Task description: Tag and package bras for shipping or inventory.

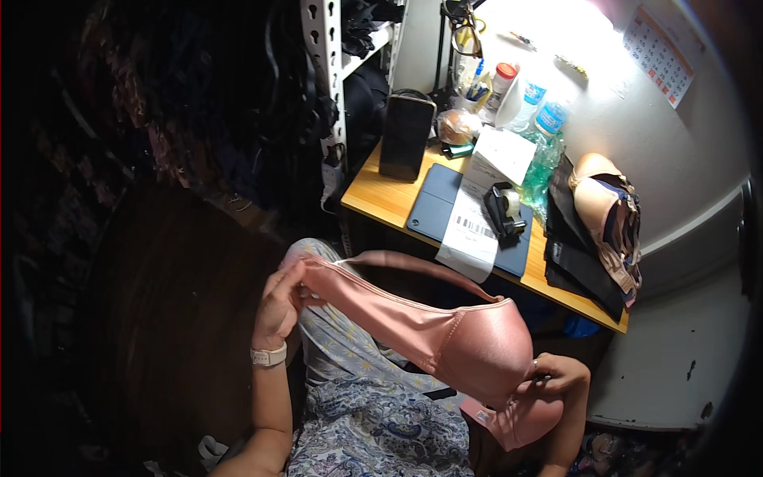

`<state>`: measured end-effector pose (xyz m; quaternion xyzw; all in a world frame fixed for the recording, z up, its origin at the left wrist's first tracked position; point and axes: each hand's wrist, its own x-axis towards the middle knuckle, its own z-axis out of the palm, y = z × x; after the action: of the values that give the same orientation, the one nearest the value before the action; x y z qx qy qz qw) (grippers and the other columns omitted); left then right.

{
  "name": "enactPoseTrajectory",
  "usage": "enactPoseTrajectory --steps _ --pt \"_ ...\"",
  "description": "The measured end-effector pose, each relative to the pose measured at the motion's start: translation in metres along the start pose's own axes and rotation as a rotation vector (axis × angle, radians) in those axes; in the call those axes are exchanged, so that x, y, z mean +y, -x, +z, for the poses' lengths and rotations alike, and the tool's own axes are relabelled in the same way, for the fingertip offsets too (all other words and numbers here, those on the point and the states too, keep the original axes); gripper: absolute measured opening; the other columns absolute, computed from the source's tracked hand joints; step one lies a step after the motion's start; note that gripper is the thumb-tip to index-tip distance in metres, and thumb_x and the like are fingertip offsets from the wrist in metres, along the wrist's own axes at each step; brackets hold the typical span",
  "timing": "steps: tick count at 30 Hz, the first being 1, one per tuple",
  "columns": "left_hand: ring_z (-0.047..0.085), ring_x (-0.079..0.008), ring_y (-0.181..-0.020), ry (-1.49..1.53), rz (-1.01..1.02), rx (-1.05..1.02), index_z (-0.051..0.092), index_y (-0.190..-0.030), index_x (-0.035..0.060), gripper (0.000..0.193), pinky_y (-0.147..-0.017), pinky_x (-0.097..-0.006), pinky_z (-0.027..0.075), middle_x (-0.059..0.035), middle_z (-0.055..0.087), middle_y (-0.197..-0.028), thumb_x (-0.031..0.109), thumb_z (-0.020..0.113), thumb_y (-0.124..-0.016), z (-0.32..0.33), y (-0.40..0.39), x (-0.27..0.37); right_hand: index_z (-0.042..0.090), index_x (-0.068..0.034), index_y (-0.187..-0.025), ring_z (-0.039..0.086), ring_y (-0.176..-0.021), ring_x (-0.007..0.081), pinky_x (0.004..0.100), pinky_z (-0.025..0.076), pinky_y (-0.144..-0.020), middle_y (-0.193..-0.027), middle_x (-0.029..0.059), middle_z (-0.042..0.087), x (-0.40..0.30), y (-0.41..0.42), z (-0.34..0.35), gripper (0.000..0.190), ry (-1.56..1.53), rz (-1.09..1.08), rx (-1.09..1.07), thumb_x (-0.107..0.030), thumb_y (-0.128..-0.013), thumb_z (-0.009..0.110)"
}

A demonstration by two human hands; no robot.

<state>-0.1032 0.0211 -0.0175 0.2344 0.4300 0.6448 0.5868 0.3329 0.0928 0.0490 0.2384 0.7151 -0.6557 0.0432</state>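
A pink satin bra [393, 310] is stretched out over my lap between both hands. My left hand [279, 304], with a pale watch strap on the wrist, pinches the end of its side band. At the other side my right hand [557, 378] grips the bra near the middle, between the two moulded cups. One cup bulges upward beside that hand; the second hangs below it, partly covered by the fingers. A shoulder strap loops along the upper edge. Something small and dark shows at my right fingers, too unclear to name.
Ahead stands a wooden desk [363, 188] with a smartphone [407, 138], a tape dispenser [505, 211], a printed paper label [468, 229] on a blue-grey tablet case [434, 200], and water bottles [551, 116]. Stacked bras [596, 206] lie at its right end. A white metal shelf post [325, 71] rises left.
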Motion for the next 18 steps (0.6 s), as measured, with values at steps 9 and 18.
enactPoseTrajectory --steps 9,18 --pt "0.06 -0.0077 -0.081 -0.291 0.276 0.142 0.062 -0.101 -0.0014 0.017 -0.075 -0.0209 0.047 -0.004 0.066 -0.09 0.008 0.06 -0.087 0.062 0.021 -0.048 0.05 -0.01 -0.115 0.061 -0.064 0.0271 0.0347 0.047 -0.056 -0.072 0.0107 0.057 -0.003 -0.095 0.056 0.055 0.532 0.093 0.815 -0.038 -0.073 0.072" --pt "0.062 -0.0079 -0.081 -0.246 0.029 -0.135 0.063 -0.102 -0.0022 0.019 -0.072 -0.0208 0.05 -0.0061 0.066 -0.091 0.012 0.057 -0.09 0.102 0.039 -0.043 0.054 -0.01 -0.114 0.056 -0.055 0.0204 0.03 0.043 -0.047 -0.067 0.0065 0.054 -0.03 -0.127 0.072 0.038 0.736 -0.368 1.035 -0.013 -0.079 0.067"
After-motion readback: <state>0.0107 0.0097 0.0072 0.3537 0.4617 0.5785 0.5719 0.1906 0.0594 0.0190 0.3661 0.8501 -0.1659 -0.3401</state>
